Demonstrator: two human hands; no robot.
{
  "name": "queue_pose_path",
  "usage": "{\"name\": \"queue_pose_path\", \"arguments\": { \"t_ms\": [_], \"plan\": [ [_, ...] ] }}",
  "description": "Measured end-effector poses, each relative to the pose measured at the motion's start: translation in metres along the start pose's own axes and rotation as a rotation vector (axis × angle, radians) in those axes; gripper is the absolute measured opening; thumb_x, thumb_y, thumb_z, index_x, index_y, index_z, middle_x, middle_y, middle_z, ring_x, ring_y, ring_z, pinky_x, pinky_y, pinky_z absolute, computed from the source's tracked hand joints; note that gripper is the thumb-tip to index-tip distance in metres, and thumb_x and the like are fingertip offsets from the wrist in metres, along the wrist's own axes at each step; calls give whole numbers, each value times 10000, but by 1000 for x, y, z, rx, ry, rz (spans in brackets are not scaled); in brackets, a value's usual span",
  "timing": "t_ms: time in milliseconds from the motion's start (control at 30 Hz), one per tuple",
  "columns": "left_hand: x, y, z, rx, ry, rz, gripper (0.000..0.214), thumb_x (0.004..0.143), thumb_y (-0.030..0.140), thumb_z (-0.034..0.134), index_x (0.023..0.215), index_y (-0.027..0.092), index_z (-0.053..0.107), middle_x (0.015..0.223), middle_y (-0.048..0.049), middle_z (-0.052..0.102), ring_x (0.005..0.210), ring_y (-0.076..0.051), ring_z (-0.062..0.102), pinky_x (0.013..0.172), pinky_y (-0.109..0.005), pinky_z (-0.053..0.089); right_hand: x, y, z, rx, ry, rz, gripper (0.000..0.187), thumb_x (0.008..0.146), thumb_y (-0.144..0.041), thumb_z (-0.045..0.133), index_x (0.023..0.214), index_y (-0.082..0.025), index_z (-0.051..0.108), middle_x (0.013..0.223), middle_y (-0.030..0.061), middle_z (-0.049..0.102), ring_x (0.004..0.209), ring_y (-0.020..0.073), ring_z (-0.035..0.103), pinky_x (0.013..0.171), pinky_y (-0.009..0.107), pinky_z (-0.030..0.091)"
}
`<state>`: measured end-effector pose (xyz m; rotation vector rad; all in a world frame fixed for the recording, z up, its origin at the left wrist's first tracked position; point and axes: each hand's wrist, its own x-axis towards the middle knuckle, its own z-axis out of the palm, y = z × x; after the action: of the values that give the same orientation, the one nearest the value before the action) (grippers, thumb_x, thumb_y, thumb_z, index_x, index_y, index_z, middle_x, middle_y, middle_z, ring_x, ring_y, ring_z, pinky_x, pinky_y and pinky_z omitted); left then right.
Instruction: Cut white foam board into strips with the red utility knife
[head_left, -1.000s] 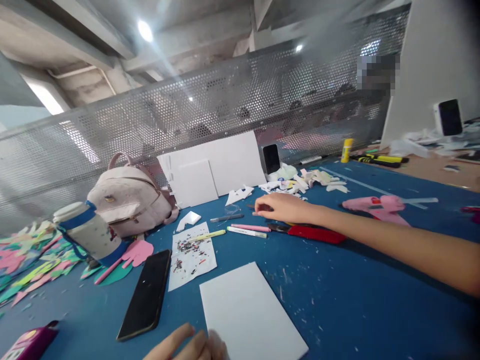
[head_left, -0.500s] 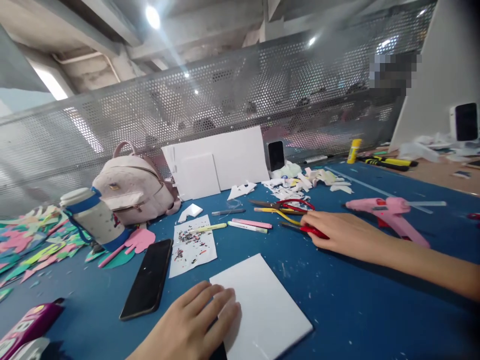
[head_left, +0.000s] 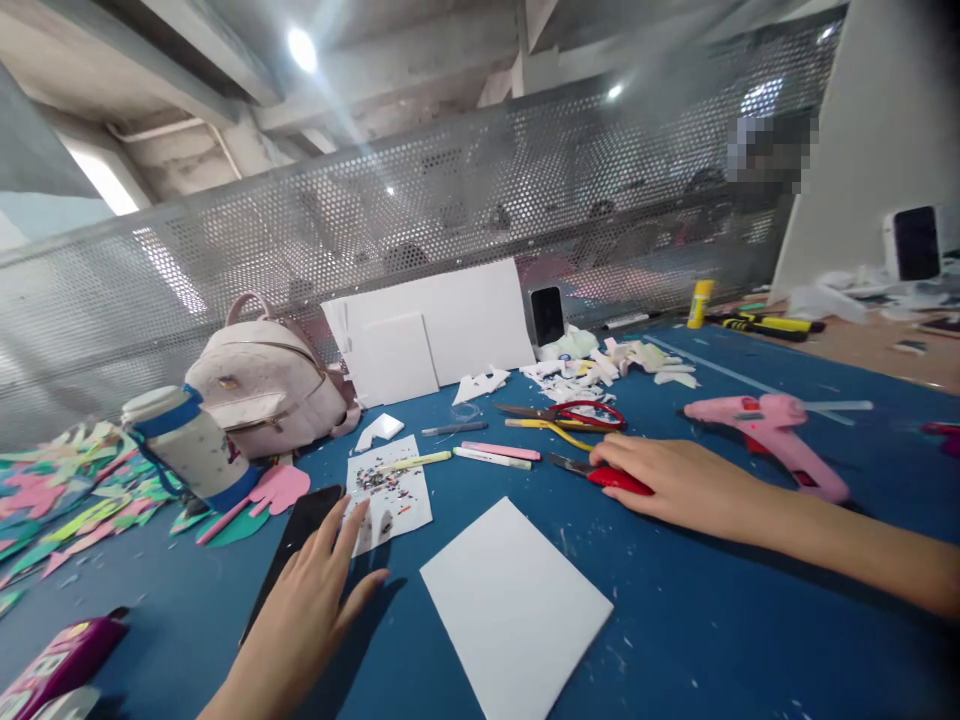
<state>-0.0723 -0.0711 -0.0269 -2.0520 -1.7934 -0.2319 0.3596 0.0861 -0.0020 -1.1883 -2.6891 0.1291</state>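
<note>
My left hand (head_left: 304,595) reaches over the black phone (head_left: 281,555) with its fingers apart, holding nothing. Its fingertips are near a small paper (head_left: 416,505) strewn with dark and coloured bits. Under the curled fingers of my right hand (head_left: 679,480) is a red-handled tool (head_left: 621,483) with a narrow metal blade; my palm hides part of it. Just beyond lie red-handled scissors (head_left: 592,412) and a yellow-handled tool (head_left: 574,438). A white foam-like sheet (head_left: 517,605) lies between my two hands, touched by neither.
A pink glue gun (head_left: 772,415) lies beyond my right forearm. Several markers (head_left: 495,457) are in the middle, with white scraps (head_left: 577,375) behind. At left stand a bottle (head_left: 187,440) and a backpack (head_left: 262,385), near coloured scraps (head_left: 75,490). A purple device (head_left: 60,660) lies front left.
My left hand has lifted off the white sheet and moved left over the phone. My right hand has shifted slightly left with the red-handled tool, whose blade now shows more clearly.
</note>
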Motion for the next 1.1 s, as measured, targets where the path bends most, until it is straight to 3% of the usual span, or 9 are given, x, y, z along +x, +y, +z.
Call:
{"name": "queue_pose_path", "arguments": {
  "t_ms": [100, 200, 333, 467, 567, 667, 767, 933, 1100],
  "plan": [
    [-2, 0, 1, -9, -18, -18, 656, 1028, 508, 403, 1592, 300, 140, 1599, -147, 398, 1359, -341, 534, 1001, -507, 535, 6, -5, -6, -38, 2, 10, 268, 944, -394, 502, 1149, -247, 595, 1152, 78, 693, 968, 305, 693, 670, 380, 489],
    [1, 3, -3, -13, 6, -7, 652, 1030, 499, 403, 1591, 281, 154, 1606, -152, 383, 1376, -340, 516, 1002, -499, 539, 14, -12, -14, -80, 26, 35, 272, 947, -423, 500, 1113, -231, 596, 1112, 89, 697, 879, 290, 694, 604, 356, 443],
    [12, 20, -14, 45, 118, 81, 629, 997, 496, 483, 1528, 192, 337, 1532, -209, 475, 1264, -391, 602, 949, -541, 556, 27, -32, -24, 1, 72, 3, 259, 953, -404, 497, 1117, -234, 604, 978, 68, 697, 746, 241, 663, 582, 344, 421],
    [24, 63, -28, -46, 156, 364, 423, 1006, 338, 509, 1390, 161, 511, 1432, -176, 597, 1196, -335, 651, 980, -502, 544, 49, -77, -26, 198, 97, -156, 403, 933, -373, 595, 1304, -223, 551, 1227, 107, 666, 1103, 295, 628, 922, 424, 475],
    [36, 98, -30, -192, 138, 578, 525, 985, 499, 535, 1351, 122, 543, 1361, -174, 652, 1188, -324, 653, 991, -465, 543, 76, -122, -22, 457, -20, -289, 549, 926, -388, 646, 1420, -230, 468, 1461, 113, 533, 1339, 307, 486, 1098, 442, 394],
    [52, 120, -25, -285, 143, 714, 566, 1005, 541, 475, 1362, 106, 532, 1362, -185, 645, 1238, -314, 618, 1027, -454, 510, 116, -170, -12, 811, -243, -284, 916, 827, -489, 762, 1548, -197, 277, 1578, 152, 385, 1421, 327, 406, 1149, 460, 367],
    [68, 129, -20, -430, 110, 740, 546, 1023, 544, 415, 1321, 107, 553, 1214, -167, 710, 1110, -299, 673, 960, -440, 533, 163, -212, 6, 998, -237, -235, 1113, 730, -530, 837, 1574, -178, 201, 1622, 173, 288, 1459, 345, 351, 1163, 472, 355],
    [74, 131, -13, -700, 24, 662, 381, 1047, 447, 374, 1082, 171, 635, 987, -88, 754, 847, -247, 711, 752, -353, 545, 226, -265, 49, 779, -320, -209, 1351, 535, -529, 950, 1571, -107, 193, 1607, 268, 250, 1472, 457, 257, 1168, 586, 303],
    [65, 127, -6, -720, 60, 604, 385, 1036, 408, 384, 951, 182, 684, 889, -78, 776, 765, -233, 722, 667, -318, 519, 243, -293, 73, 657, -318, -210, 1438, 397, -599, 951, 1544, -105, 236, 1542, 279, 342, 1424, 476, 325, 1140, 585, 337]
  ]
}}
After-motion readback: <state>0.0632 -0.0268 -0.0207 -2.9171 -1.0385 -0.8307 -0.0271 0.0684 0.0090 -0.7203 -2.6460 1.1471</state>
